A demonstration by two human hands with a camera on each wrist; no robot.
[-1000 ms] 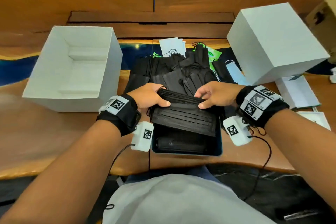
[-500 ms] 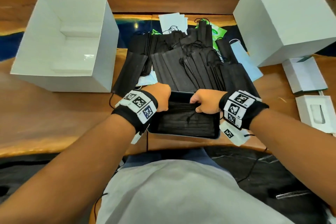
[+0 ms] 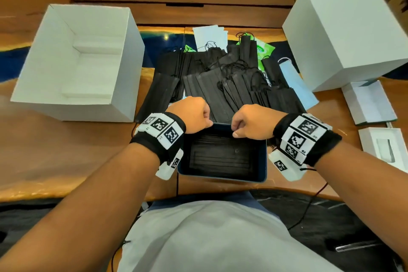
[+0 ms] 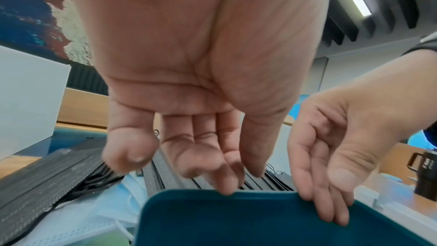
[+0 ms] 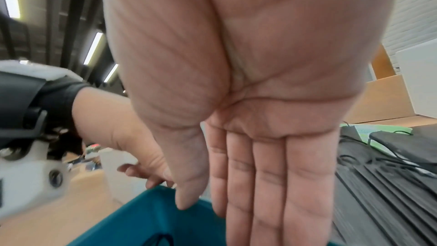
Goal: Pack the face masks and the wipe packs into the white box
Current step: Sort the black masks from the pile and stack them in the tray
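Left hand (image 3: 191, 115), right hand (image 3: 250, 122) lifting off masks (image 3: 218, 157), fingers now relaxed, gripping nothing | masks lying flat in tray (image 3: 263, 168)

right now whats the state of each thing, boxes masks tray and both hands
open white box: upright, nothing packed in it
closed white box: shut
teal tray: holds black masks
black mask pile: loose on the table
left hand: empty, at tray rim
right hand: empty, at tray rim

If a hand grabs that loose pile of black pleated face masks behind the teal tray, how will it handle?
The pile of black pleated face masks probably handles floppy and light: thin fanned sheets. Their ear loops look tangled, so neighbours may drag along. The overlapped stack would likely slide apart if pushed.
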